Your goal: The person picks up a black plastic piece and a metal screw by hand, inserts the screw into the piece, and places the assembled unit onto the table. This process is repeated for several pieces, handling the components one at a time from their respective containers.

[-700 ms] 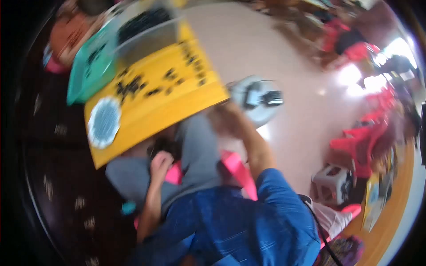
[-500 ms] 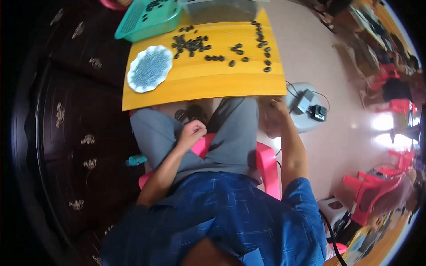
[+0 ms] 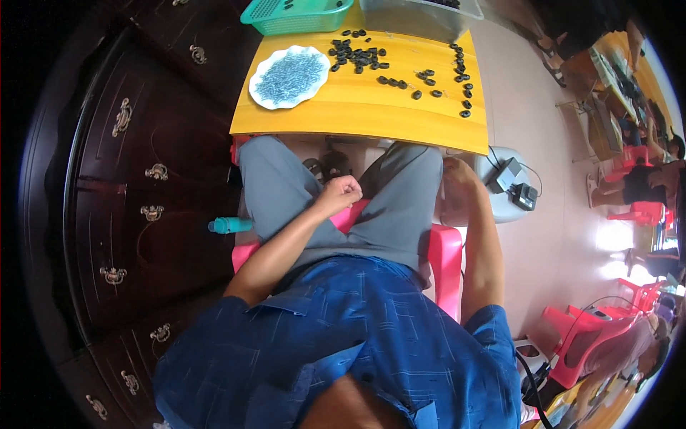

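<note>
My left hand hangs over my lap between my thighs, its fingers curled in with nothing seen in them. Beside my right knee, just below the table's front edge, is my right hand; its fingers are dim and partly hidden. On the yellow table lies a loose heap of small black ring-like parts. More of these black parts form a line along the right side, with several scattered between. A white scalloped plate at the left holds many thin bluish, clear pieces.
A green basket and a clear bin stand at the table's far edge, both containing black parts. Dark drawers flank my left. At right, a grey stool carries wired devices. Other people sit farther right.
The whole view has shifted, so the table sits higher and farther right. Both hands stay low, off the table; the things on it look unmoved.
</note>
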The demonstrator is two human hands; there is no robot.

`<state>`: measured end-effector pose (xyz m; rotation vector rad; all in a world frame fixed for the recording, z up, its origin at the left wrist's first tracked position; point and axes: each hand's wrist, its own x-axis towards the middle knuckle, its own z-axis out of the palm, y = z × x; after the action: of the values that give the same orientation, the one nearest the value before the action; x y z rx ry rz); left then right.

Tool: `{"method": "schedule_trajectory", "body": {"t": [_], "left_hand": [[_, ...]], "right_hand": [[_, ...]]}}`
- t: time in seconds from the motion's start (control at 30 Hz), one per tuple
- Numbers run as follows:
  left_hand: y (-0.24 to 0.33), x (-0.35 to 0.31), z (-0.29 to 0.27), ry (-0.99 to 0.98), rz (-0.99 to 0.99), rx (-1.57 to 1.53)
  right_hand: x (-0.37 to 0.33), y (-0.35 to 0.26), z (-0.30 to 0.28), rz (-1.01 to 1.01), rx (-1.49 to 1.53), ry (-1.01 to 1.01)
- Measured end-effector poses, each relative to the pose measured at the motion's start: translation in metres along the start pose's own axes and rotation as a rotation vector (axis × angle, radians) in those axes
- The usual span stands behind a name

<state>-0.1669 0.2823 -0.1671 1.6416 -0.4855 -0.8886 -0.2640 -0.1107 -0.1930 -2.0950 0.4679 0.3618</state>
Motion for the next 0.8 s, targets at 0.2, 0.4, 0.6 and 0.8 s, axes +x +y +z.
{"method": "schedule_trajectory", "body": {"t": [0.2,0.4,0.6,0.8], "left_hand": [[-0.017,-0.003,0.003,0.009,-0.009,0.05],[-0.032,0.008,0.005,0.041,0.06,0.205],[-0.041,0.003,0.003,0.07,0.075,0.25],[-0.038,-0.003,0.006,0.088,0.106,0.391]], "right_hand": [[-0.03,-0.044,-0.005,-0.071,-0.191,-0.077],[-0.044,-0.029,-0.007,-0.13,-0.366,0.026],[-0.07,-0.087,-0.003,0.027,-0.383,0.09],[-0.077,-0.102,-0.002,0.038,-0.42,0.159]]}}
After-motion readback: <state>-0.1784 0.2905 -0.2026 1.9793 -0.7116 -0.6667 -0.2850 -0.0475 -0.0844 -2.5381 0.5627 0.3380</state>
